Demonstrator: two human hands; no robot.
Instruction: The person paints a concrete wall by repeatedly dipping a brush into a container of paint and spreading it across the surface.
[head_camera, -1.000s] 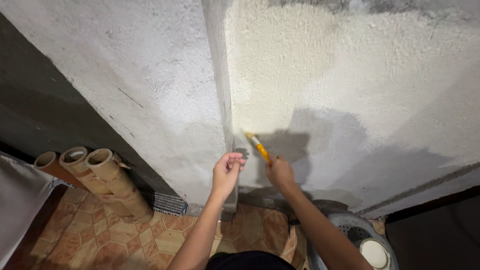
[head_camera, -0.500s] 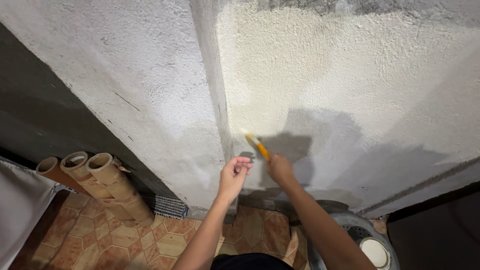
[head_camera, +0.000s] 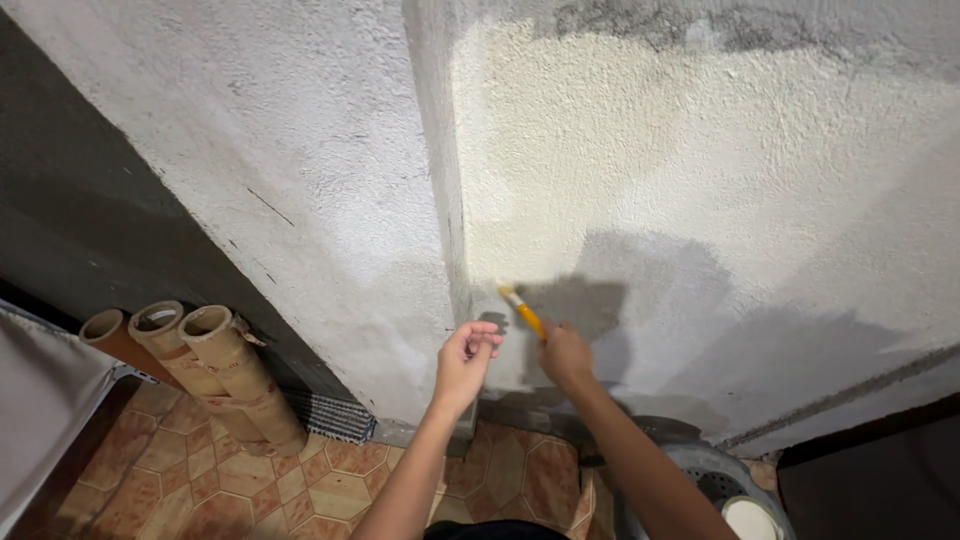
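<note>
Yellow-handled brush in closed right hand.

We faced a rough plastered wall — cream paint above, grey patches lower down — meeting a paler wall at a corner. Below lay a brown patterned tile floor, where three cardboard tubes leaned beside a dark panel.

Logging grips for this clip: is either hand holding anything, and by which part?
The right hand holds a yellow-handled paintbrush by the lower end of its handle, bristles against the wall. The left hand is loosely curled and holds nothing visible.
</note>
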